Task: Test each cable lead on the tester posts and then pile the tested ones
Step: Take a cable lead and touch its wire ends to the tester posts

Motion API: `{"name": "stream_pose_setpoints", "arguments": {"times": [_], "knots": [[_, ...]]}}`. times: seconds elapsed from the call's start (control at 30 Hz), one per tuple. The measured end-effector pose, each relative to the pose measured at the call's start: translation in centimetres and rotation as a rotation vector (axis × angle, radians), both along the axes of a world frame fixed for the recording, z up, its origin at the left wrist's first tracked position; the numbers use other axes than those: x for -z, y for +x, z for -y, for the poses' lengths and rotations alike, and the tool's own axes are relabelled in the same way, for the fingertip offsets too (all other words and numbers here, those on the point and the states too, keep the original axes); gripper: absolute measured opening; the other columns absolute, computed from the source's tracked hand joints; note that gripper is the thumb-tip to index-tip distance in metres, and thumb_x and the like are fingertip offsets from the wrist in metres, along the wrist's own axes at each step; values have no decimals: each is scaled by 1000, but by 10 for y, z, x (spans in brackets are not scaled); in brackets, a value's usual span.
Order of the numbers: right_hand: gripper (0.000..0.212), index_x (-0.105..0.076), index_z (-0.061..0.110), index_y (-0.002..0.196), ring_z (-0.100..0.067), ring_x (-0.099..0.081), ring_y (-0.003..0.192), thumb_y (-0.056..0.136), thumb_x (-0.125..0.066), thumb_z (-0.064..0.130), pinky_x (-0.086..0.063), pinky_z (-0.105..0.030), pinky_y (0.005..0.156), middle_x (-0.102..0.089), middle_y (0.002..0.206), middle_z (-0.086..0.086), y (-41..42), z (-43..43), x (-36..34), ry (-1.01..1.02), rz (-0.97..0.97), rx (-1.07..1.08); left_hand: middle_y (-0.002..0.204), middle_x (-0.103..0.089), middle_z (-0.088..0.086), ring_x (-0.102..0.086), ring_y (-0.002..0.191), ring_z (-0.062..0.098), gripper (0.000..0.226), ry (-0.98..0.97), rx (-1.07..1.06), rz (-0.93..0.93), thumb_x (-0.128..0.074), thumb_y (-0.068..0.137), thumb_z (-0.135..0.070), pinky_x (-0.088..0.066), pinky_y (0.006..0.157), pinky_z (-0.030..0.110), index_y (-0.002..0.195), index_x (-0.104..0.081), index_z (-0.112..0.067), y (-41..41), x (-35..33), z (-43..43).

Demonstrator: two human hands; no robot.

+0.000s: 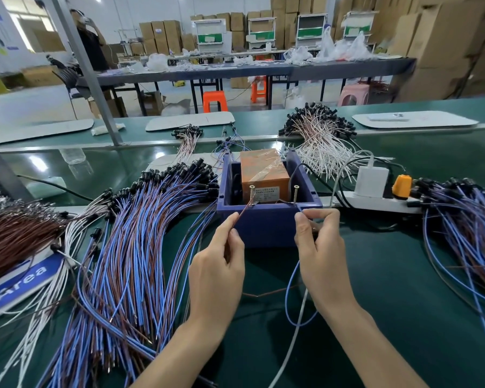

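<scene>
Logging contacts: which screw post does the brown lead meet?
The left post: the left hand holds the brown lead to its base. The right post takes the blue lead from the right hand.

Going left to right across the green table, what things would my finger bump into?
Bundle of dark brown wires → big pile of blue and brown wires → dark blue plastic box with two screw posts → white power strip → another heap of blue and brown wires.
</scene>
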State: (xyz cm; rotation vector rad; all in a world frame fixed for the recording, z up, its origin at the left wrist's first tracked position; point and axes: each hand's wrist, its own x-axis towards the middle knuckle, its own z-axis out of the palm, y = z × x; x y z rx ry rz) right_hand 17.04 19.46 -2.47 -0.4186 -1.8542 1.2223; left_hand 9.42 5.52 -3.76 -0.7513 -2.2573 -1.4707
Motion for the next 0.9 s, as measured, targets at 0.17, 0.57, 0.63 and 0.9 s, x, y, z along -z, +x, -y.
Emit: {"name": "stream_pose_setpoints", "arguments": {"times": [0.17, 0.57, 0.63, 0.9], "knots": [[12, -45, 36, 95, -5, -52, 51, 104, -49, 29, -36, -13, 45, -61, 67, 18, -1, 0, 2, 3, 12, 56, 51, -46, -9, -38, 43, 10, 34, 22, -10, -5, -43, 104, -35, -38, 43, 36, 132, -62, -32, -1, 0, 0], [10, -47, 35, 97, -7, -48, 47, 102, -50, 27, -33, -16, 42, -60, 67, 23, -7, -4, 1, 9, 17, 107, 49, -40, -11, -33, 41, 11, 34, 60, -51, 4, -48, 102, -29, -32, 42, 32, 134, -62, -32, -1, 1, 1], [9, -47, 35, 98, -7, -45, 44, 102, -49, 27, -33, -18, 40, -59, 64, 20, -7, -4, -1, 10, 13, 97, 49, -41, -10, -32, 41, 11, 35, 65, -61, 10, -47, 102, -30, -32, 43, 32, 133, -63, -32, -2, 1, 1], [7, -49, 33, 100, -7, -42, 43, 102, -50, 26, -32, -18, 40, -59, 63, 19, -7, -1, -2, 8, 24, 83, 55, -48, -16, -35, 41, 10, 33, 44, -77, 2, -48, 103, -28, -31, 43, 26, 131, -64, -32, -2, 0, 0]]}}
